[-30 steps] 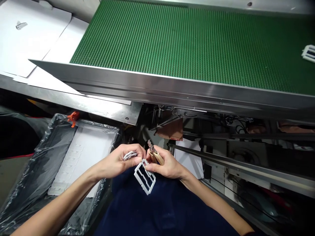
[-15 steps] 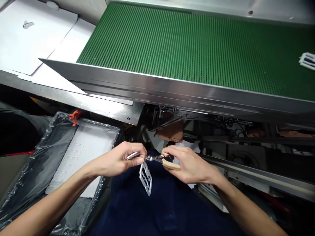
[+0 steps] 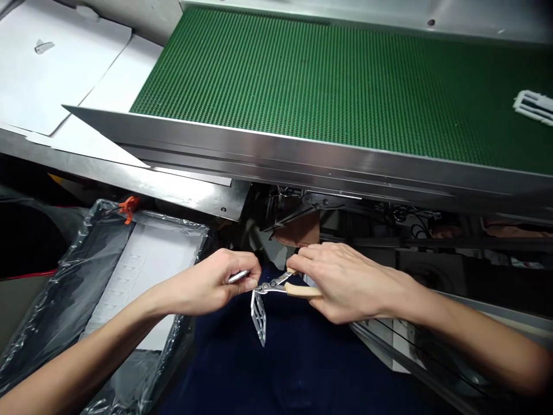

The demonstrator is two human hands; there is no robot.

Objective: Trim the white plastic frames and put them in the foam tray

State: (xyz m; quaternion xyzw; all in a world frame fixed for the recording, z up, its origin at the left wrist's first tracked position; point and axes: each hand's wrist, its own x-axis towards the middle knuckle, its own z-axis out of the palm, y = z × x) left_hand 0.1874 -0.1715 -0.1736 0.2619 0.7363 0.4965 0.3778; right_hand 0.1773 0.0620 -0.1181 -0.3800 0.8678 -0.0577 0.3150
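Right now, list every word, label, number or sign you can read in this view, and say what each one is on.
No text can be read.
Brown cardboard piece under the conveyor: a short red print along its lower edge, too small and blurred to read.
Green conveyor belt, white sheets, white plastic frame, cutting pliers, tray liner: no lettering visible.
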